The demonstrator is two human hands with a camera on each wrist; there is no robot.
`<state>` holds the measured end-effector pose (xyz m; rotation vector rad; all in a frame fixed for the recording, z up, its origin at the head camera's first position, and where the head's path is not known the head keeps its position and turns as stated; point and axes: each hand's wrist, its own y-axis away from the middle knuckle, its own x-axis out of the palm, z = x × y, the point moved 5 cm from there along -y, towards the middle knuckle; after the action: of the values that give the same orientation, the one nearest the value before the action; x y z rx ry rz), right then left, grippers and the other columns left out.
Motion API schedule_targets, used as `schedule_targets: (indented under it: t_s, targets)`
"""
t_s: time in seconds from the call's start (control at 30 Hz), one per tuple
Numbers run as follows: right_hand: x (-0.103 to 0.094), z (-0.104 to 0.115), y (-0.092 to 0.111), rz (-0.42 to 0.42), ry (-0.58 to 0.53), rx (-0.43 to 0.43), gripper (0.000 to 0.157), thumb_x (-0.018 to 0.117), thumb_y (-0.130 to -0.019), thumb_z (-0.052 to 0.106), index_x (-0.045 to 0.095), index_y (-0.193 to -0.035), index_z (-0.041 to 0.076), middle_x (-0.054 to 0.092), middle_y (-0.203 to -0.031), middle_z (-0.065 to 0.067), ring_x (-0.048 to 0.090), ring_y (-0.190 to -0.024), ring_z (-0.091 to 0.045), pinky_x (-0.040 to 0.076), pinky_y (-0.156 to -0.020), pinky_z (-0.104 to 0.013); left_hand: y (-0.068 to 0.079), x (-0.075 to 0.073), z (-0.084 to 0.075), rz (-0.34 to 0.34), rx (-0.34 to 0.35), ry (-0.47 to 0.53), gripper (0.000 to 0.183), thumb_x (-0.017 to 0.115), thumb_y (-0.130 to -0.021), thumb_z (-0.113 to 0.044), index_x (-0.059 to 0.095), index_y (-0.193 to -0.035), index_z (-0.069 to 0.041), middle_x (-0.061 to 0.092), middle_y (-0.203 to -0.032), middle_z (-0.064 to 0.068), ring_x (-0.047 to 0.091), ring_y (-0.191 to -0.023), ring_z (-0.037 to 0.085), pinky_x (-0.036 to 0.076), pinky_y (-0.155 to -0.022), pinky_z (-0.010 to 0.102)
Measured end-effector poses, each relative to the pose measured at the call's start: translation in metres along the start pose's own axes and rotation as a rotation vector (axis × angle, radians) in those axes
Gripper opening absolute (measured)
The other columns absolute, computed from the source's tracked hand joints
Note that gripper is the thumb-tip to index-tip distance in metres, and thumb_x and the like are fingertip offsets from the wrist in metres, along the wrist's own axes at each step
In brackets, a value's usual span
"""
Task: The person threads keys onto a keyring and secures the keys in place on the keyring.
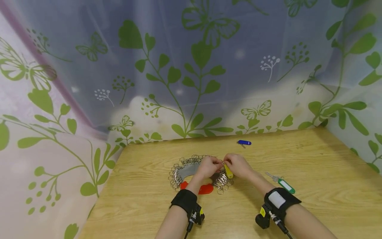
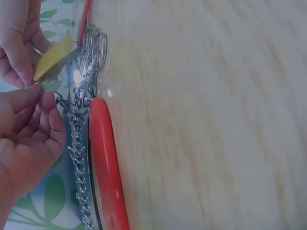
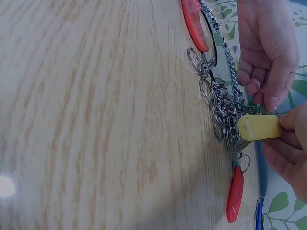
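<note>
A large key holder [image 1: 186, 171] with a grey curved band, a row of metal clips and rings, and a red handle [image 2: 105, 163] lies on the table. Over its right side, both hands meet fingertip to fingertip. The left hand [image 1: 208, 167] pinches a small metal ring between thumb and fingers. Facing it, the right hand [image 1: 238, 166] pinches the ring end of a yellow key tag [image 3: 260, 127]. A metal key [image 2: 60, 68] hangs beside the tag in the left wrist view. Fingertips partly hide where the rings meet.
A blue key tag [image 1: 244, 142] with a key lies at the back of the wooden table [image 1: 143, 212]. To the right is a green key tag [image 1: 286, 186] with its key. A red key tag [image 3: 235, 194] shows near the rings. Patterned curtains [image 1: 191, 66] hang behind.
</note>
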<state>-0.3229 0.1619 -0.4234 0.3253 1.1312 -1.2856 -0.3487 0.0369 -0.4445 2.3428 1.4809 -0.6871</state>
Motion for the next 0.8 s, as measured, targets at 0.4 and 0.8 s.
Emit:
schedule_targets:
  t_s: [0.4, 0.8]
  targets:
    - [0.002, 0.011, 0.002, -0.005, 0.095, -0.092, 0.006, 0.060, -0.085, -0.002, 0.064, -0.082, 0.000, 0.061, -0.079, -0.008, 0.060, -0.074, -0.023, 0.049, -0.064, -0.033, -0.002, 0.001, 0.003, -0.057, -0.040, 0.052, 0.014, 0.062, -0.089, -0.006, 0.071, -0.087, 0.004, 0.058, -0.066, 0.002, 0.057, -0.056, 0.011, 0.048, -0.057, 0.024]
    - [-0.001, 0.007, 0.001, 0.005, 0.055, -0.049, 0.008, 0.058, -0.085, -0.004, 0.063, -0.080, -0.001, 0.061, -0.077, -0.009, 0.061, -0.075, -0.026, 0.049, -0.066, -0.036, -0.001, 0.005, 0.006, -0.009, -0.004, -0.005, 0.012, 0.063, -0.088, -0.009, 0.072, -0.089, 0.000, 0.063, -0.074, 0.005, 0.061, -0.064, 0.016, 0.047, -0.057, 0.024]
